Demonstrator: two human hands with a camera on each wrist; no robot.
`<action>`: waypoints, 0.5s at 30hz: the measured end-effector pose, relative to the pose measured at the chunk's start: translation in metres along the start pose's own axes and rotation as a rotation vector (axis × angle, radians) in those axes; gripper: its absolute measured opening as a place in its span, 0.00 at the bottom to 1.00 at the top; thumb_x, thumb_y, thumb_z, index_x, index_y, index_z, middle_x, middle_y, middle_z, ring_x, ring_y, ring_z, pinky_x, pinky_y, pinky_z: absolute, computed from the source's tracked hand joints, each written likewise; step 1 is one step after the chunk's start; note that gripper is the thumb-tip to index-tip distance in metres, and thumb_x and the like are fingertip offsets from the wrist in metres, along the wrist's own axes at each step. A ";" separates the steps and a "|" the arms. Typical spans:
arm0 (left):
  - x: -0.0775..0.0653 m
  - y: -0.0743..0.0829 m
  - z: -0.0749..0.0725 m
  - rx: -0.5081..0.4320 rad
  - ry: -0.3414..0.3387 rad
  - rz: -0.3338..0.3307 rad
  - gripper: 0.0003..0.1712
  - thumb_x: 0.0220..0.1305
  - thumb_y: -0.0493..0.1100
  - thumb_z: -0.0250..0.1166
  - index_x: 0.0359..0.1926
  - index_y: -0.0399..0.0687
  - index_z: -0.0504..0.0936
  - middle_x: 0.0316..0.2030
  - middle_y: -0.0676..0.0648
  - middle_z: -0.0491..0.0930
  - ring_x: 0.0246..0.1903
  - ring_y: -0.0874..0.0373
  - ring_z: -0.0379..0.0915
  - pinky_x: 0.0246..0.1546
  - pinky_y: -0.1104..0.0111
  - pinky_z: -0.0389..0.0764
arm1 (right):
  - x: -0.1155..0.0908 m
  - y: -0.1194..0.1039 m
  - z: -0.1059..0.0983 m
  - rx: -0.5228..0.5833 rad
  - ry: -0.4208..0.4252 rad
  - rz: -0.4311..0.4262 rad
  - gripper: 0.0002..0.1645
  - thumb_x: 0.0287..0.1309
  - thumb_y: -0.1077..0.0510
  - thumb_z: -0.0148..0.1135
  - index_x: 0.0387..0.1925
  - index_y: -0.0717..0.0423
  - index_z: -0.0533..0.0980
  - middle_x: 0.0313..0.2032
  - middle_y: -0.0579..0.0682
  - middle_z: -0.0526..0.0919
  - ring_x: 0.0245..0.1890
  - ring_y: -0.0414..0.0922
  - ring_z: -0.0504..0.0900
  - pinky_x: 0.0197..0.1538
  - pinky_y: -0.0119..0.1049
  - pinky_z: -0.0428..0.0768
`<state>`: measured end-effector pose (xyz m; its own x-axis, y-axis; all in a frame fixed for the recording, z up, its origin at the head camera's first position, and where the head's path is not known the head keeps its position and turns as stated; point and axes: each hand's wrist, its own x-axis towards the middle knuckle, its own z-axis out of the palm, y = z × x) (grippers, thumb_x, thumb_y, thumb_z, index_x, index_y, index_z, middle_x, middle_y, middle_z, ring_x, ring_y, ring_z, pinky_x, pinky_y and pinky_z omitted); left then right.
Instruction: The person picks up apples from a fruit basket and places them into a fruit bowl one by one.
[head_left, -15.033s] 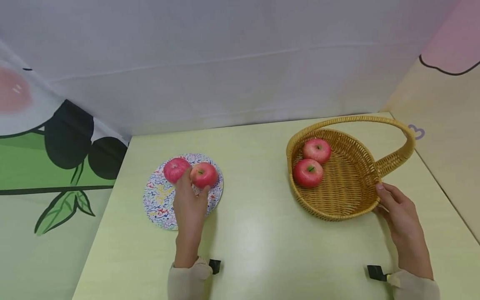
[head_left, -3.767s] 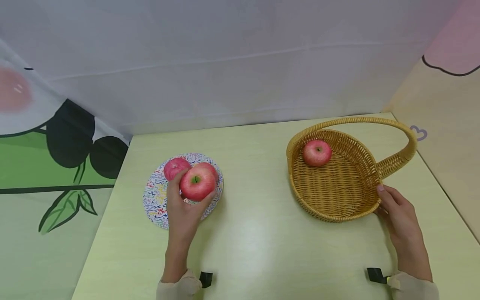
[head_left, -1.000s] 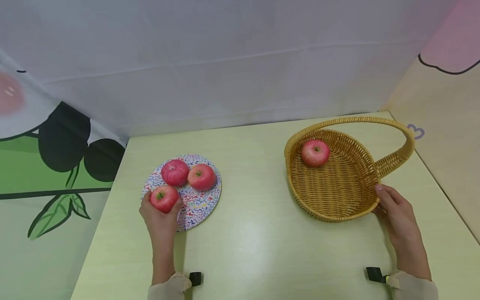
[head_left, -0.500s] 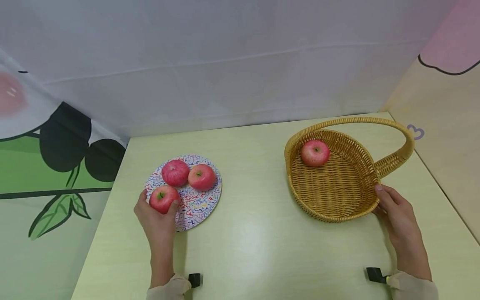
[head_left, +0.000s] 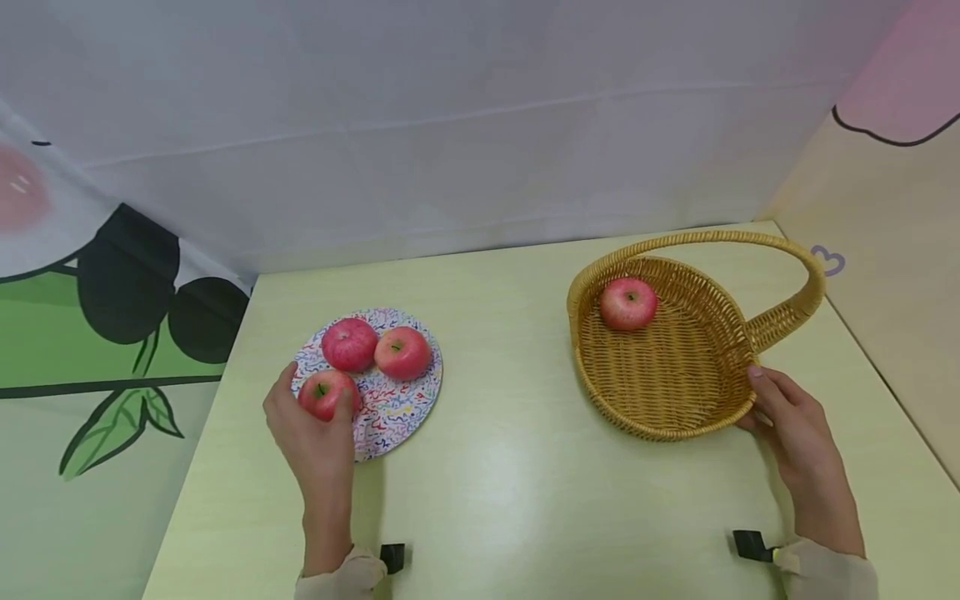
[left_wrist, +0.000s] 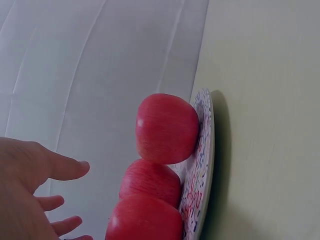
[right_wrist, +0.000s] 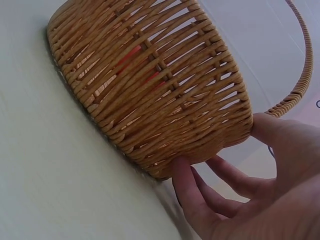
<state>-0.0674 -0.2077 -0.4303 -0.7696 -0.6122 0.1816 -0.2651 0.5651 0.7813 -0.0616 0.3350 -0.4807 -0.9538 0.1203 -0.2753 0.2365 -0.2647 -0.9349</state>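
Note:
Three red apples sit on a round plate (head_left: 405, 417) with a colourful squiggle pattern, at the left of the head view. My left hand (head_left: 315, 442) hovers over the nearest apple (head_left: 324, 395), fingers spread. In the left wrist view, a gap shows between that hand (left_wrist: 25, 190) and the apples (left_wrist: 167, 129). Behind are a streaky apple (head_left: 350, 344) and another apple (head_left: 403, 353). My right hand (head_left: 798, 433) holds the wicker basket (head_left: 660, 392) by its right side, thumb at the rim and fingertips against the weave (right_wrist: 150, 90). One apple (head_left: 628, 303) lies inside the basket.
The pale table (head_left: 495, 467) stretches between plate and basket. The basket's tall arched handle (head_left: 787, 321) rises at the right. A grey-white cloth backdrop (head_left: 480, 167) stands behind the table, with printed panels on both sides.
An apple has gone from the basket to the plate's near left in my left hand, which has since loosened and lifted off it. My right hand has stayed at the basket.

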 end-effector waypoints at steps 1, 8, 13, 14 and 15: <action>0.000 0.002 0.000 -0.009 0.003 0.001 0.48 0.65 0.39 0.73 0.80 0.51 0.57 0.75 0.42 0.63 0.75 0.47 0.59 0.62 0.40 0.80 | 0.000 -0.001 0.000 0.003 -0.008 0.001 0.10 0.77 0.54 0.57 0.50 0.44 0.83 0.42 0.36 0.87 0.40 0.33 0.87 0.39 0.28 0.87; -0.005 0.012 0.001 -0.072 0.019 0.052 0.43 0.65 0.37 0.73 0.77 0.51 0.63 0.73 0.43 0.66 0.74 0.53 0.60 0.62 0.42 0.81 | -0.001 -0.005 -0.002 -0.019 -0.050 0.029 0.11 0.78 0.54 0.54 0.50 0.44 0.83 0.45 0.35 0.87 0.43 0.32 0.88 0.40 0.30 0.88; -0.008 0.019 0.003 -0.091 0.017 0.088 0.41 0.65 0.37 0.72 0.76 0.51 0.65 0.72 0.43 0.66 0.73 0.54 0.59 0.62 0.42 0.81 | -0.002 -0.007 -0.005 0.003 -0.102 0.032 0.14 0.80 0.56 0.52 0.51 0.44 0.83 0.46 0.36 0.86 0.45 0.33 0.88 0.41 0.30 0.89; -0.008 0.020 0.003 -0.095 0.017 0.091 0.41 0.65 0.37 0.72 0.76 0.52 0.66 0.72 0.44 0.66 0.73 0.54 0.60 0.61 0.42 0.82 | -0.003 -0.007 -0.006 0.013 -0.116 0.032 0.14 0.80 0.56 0.51 0.52 0.44 0.83 0.46 0.36 0.87 0.45 0.33 0.89 0.42 0.30 0.89; -0.009 0.021 0.003 -0.102 0.015 0.092 0.41 0.65 0.37 0.73 0.76 0.53 0.66 0.72 0.44 0.66 0.73 0.55 0.60 0.61 0.42 0.82 | -0.003 -0.007 -0.007 0.022 -0.129 0.032 0.15 0.80 0.57 0.50 0.52 0.44 0.83 0.47 0.37 0.87 0.46 0.33 0.89 0.42 0.31 0.89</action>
<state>-0.0681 -0.1887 -0.4174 -0.7790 -0.5690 0.2634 -0.1330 0.5605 0.8174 -0.0594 0.3432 -0.4747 -0.9622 -0.0124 -0.2721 0.2641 -0.2880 -0.9205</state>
